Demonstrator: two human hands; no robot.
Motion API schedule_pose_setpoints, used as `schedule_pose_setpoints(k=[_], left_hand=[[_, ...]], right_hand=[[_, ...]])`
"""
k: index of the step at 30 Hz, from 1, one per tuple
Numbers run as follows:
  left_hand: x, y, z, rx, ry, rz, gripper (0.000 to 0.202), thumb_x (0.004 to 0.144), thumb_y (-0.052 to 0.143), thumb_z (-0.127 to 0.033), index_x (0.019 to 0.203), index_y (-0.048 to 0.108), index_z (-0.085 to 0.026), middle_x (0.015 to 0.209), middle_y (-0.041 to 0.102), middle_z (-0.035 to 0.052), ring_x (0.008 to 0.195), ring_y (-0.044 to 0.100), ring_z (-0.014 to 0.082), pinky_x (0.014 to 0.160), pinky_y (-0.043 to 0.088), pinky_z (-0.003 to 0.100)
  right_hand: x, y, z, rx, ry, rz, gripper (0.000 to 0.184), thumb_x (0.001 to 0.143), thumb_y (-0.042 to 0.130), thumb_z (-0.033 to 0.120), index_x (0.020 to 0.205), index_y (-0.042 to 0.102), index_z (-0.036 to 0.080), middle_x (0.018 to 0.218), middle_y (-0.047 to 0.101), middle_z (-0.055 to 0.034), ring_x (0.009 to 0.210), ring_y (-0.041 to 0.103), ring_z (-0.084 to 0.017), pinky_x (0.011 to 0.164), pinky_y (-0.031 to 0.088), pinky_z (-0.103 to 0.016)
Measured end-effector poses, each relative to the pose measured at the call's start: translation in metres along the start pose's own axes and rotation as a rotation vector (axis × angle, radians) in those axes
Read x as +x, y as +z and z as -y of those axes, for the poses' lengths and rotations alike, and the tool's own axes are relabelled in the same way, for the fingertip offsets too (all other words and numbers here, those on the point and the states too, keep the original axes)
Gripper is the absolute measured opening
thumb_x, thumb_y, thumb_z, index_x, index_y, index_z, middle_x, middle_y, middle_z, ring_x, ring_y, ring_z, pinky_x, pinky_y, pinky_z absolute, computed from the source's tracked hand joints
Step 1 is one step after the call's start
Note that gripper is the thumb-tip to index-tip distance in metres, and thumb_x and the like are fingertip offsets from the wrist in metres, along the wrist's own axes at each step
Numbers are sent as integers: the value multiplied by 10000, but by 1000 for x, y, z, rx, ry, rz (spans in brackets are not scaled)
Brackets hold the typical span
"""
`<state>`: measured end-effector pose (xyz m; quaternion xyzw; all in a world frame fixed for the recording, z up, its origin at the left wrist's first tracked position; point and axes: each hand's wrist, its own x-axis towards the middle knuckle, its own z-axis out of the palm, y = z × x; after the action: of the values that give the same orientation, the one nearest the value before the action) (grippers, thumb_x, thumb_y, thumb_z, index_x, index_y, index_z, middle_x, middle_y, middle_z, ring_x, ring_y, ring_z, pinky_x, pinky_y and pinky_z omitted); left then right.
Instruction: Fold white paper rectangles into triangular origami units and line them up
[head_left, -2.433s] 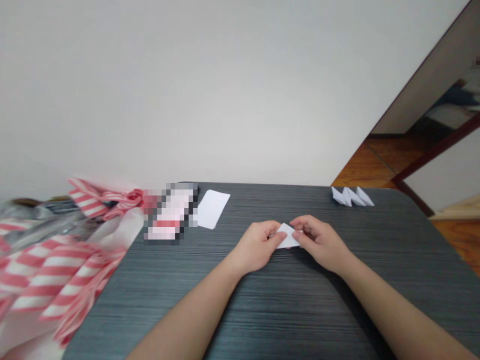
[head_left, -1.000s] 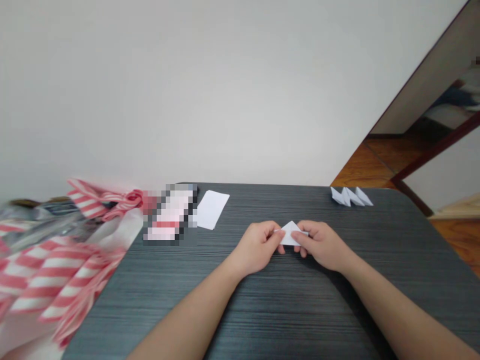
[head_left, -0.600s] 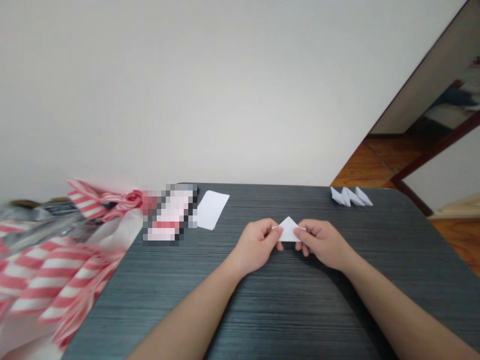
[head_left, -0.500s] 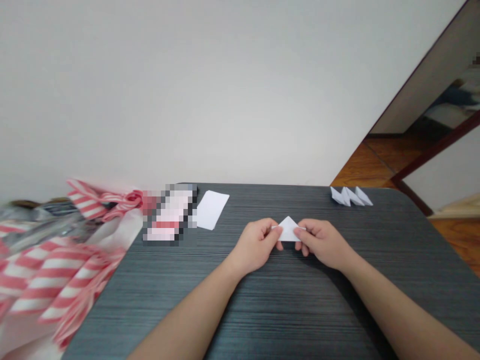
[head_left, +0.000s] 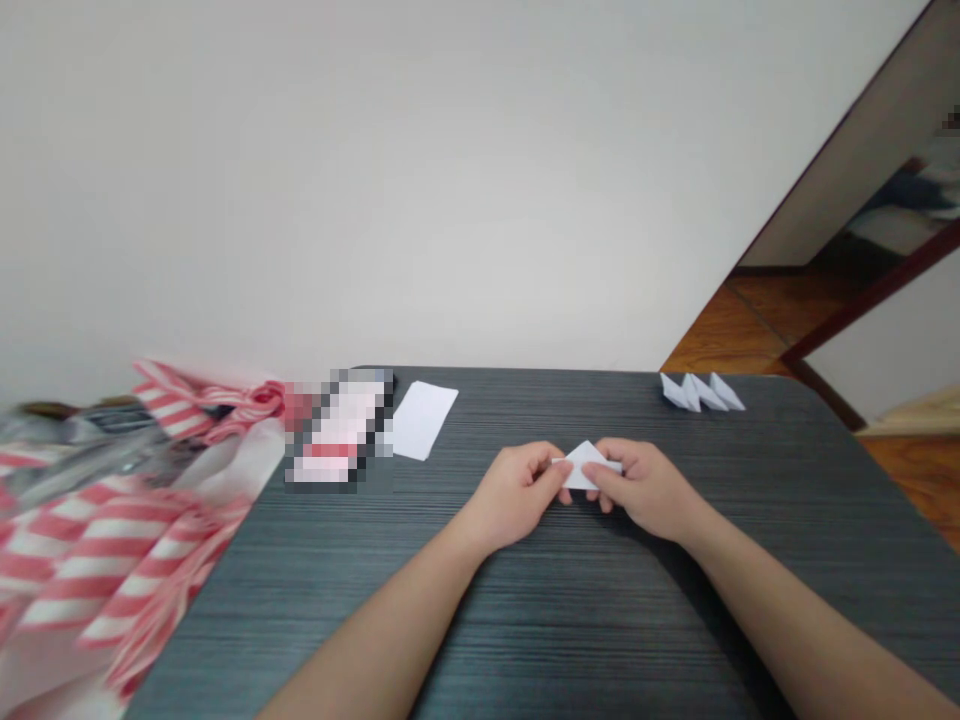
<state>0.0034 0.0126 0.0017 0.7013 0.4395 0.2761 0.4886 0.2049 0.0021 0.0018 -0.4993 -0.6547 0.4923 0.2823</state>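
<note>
A small white folded paper point(head_left: 585, 455) with a pointed top is held between both hands over the dark table point(head_left: 540, 620). My left hand point(head_left: 521, 493) pinches its left side, thumb on the near face and fingers curled behind. On the opposite side, my right hand point(head_left: 649, 490) grips it the same way, with its thumb pressed near the middle of the lower edge. Part of the paper's back is hidden by the fingers.
Several white folded paper pieces point(head_left: 703, 392) stand in a row at the table's far right. White paper sheets point(head_left: 424, 420) lie at the far left, beside a blurred-out phone-like object point(head_left: 341, 425). Red-and-white striped cloth point(head_left: 112, 550) is heaped left of the table; a wall point(head_left: 465, 200) rises behind.
The folded paper has shifted slightly right and towards me. The thumbs have come closer together on it, and its right end now shows past the right thumb.
</note>
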Motion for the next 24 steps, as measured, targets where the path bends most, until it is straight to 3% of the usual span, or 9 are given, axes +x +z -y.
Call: schedule_pose_setpoints(k=[6,17,24], left_hand=[[-1,-2,-1,26,-23,-18,340,938,484,-336,691,640,-162,633,655,-5,544,475,109,555,350,227],[0,-1,0,3,-18,-66,327,933,485,-350,687,606,-172,621,614,-10,564,493,116,572,367,226],[0,-2,3,-58,-67,-107,342,940,473,-377,683,579,-179,549,545,-35,501,429,106,534,340,218]], right_hand=[[2,1,-8,-4,17,-10,215,920,556,295,763,633,170,582,638,10,508,558,-116,540,422,-218],[1,-2,-5,-6,30,9,279,942,535,317,724,628,171,518,619,16,463,523,-107,515,391,-219],[0,-9,-7,-1,23,-67,319,949,538,361,698,611,178,511,607,25,455,518,-100,521,396,-220]])
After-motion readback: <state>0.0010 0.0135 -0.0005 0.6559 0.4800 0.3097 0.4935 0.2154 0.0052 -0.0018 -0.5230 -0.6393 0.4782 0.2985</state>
